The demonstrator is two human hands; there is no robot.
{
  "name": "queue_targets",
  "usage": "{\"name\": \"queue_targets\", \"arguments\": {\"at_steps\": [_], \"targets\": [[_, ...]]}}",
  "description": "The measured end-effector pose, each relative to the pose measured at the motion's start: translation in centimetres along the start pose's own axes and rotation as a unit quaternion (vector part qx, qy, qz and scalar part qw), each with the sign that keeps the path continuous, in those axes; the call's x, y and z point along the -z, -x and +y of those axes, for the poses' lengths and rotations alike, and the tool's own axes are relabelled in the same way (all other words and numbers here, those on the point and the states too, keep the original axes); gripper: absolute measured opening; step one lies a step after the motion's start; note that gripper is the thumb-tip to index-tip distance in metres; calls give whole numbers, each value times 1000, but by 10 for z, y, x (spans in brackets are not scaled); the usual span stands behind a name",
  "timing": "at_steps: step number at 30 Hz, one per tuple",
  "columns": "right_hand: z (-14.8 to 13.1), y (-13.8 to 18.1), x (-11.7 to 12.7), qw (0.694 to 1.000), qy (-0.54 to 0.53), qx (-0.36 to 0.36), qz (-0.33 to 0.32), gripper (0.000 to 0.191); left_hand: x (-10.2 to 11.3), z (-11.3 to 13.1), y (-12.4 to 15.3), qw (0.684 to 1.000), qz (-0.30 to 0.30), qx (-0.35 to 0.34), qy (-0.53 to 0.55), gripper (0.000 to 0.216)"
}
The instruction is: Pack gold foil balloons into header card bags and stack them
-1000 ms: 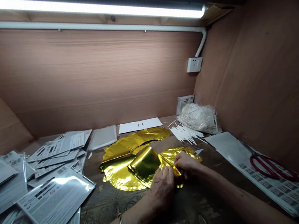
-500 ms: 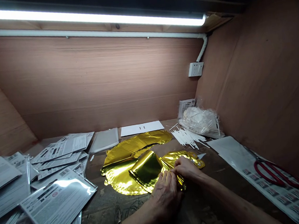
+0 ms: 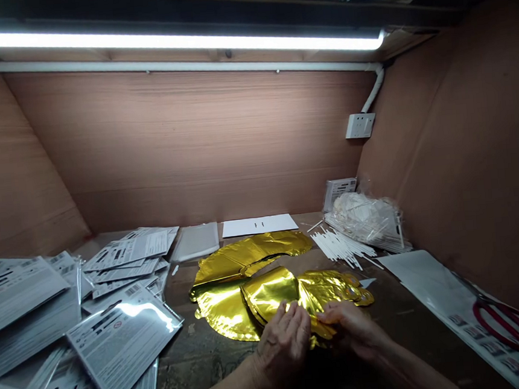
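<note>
Currently, both hands are on the folded gold foil (image 3: 270, 293), which lies near the middle of the dark tabletop (image 3: 190, 364). The left hand (image 3: 285, 345) lies with its fingers close together over the foil's near edge; whether it grips anything underneath, I cannot tell. The right hand (image 3: 355, 326), just to its right, pinches the near right part of the foil between thumb and fingers. More gold sheets (image 3: 224, 312) spread to the left and far side. At the left, packets (image 3: 127, 345) in clear wrapping overlap in a heap. A white card (image 3: 260, 225) lies far back, with white sticks (image 3: 341, 246) and a bulging clear bag (image 3: 366, 218) to its right. Red-handled scissors (image 3: 497, 338) lie at the right.
</note>
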State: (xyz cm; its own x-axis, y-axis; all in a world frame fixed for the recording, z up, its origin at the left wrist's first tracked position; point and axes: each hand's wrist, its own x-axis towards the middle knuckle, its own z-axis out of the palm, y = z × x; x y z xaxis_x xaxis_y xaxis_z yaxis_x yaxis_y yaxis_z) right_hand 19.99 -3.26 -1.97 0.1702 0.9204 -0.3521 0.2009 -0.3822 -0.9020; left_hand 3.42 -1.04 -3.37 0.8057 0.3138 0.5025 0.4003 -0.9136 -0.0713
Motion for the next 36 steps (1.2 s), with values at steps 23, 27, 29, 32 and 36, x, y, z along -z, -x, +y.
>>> {"name": "queue_targets", "arguments": {"at_steps": [23, 27, 29, 32, 36], "targets": [[-19, -43, -29, 866, 313, 335, -199, 46, 16, 4, 10, 897, -82, 124, 417, 24], [-21, -53, -19, 934, 140, 281, -168, 49, 14, -17, -20, 714, -99, 460, 519, 16], [-22, -56, -14, 945, 110, 272, -143, 53, 6, -29, -32, 666, -120, 545, 495, 11], [-23, -51, -4, 955, 79, 263, -109, 56, -6, -42, -42, 635, -126, 599, 471, 23], [-21, -23, 5, 947, 142, 288, -29, 50, -14, -45, -43, 606, -127, 633, 465, 23]]}}
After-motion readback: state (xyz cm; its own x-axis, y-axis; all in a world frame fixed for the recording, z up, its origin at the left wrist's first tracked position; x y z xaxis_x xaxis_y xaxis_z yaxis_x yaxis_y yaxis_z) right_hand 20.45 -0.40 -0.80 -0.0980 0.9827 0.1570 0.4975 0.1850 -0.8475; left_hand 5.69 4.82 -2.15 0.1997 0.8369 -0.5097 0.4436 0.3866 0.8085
